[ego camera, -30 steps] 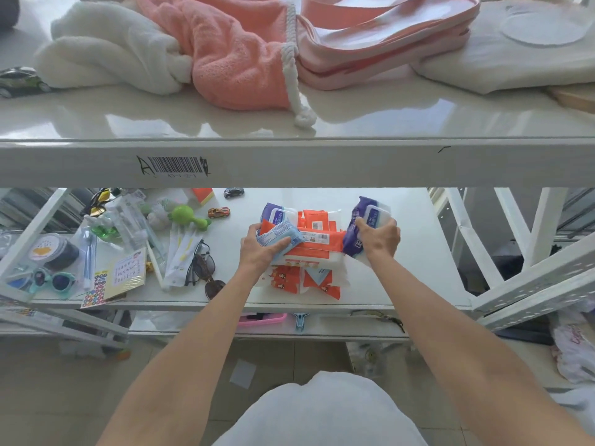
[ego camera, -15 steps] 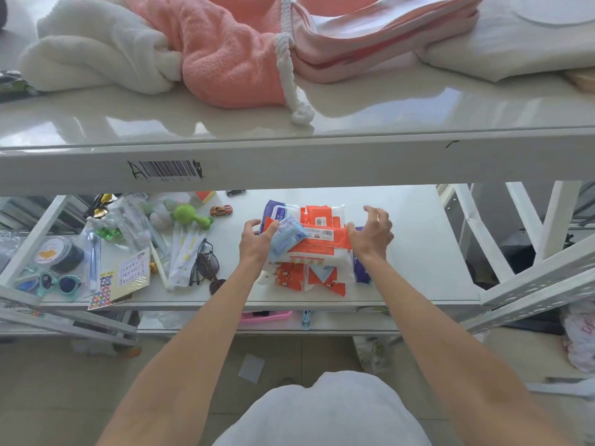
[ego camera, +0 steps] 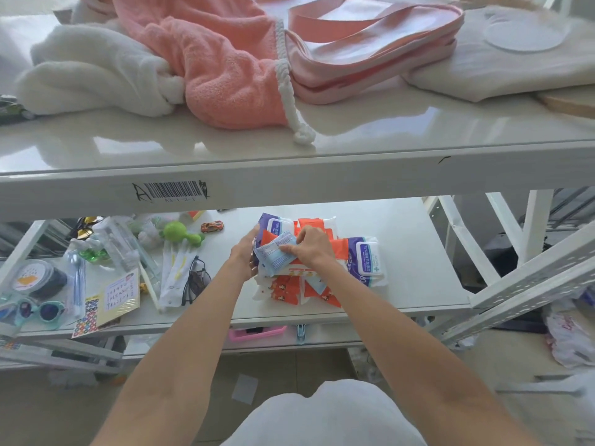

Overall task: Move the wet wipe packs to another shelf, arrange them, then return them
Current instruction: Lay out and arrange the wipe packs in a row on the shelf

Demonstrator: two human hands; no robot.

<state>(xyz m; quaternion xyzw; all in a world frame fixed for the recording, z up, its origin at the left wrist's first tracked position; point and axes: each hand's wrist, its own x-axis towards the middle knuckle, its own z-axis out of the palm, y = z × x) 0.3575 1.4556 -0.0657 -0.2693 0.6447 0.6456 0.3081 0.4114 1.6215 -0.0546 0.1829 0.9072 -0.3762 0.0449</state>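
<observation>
Wet wipe packs (ego camera: 317,286) lie heaped on the lower shelf (ego camera: 418,239), untidy. Judged mid-arranging; which leg of the move, cannot tell. Squaring up remains. Left hand (ego camera: 246,257), fingers nearly straight, braces the heap at 9 o'clock. Right hand (ego camera: 310,249), fingers bent, pinches the pale blue pack (ego camera: 272,254) on top. Purple pack (ego camera: 368,260) lies at 3 o'clock.

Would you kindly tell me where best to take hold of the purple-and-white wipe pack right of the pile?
Grip the purple-and-white wipe pack by its right long edge, coming from the right: it lies flat, that side faces bare shelf, and orange packs crowd its left.
</observation>
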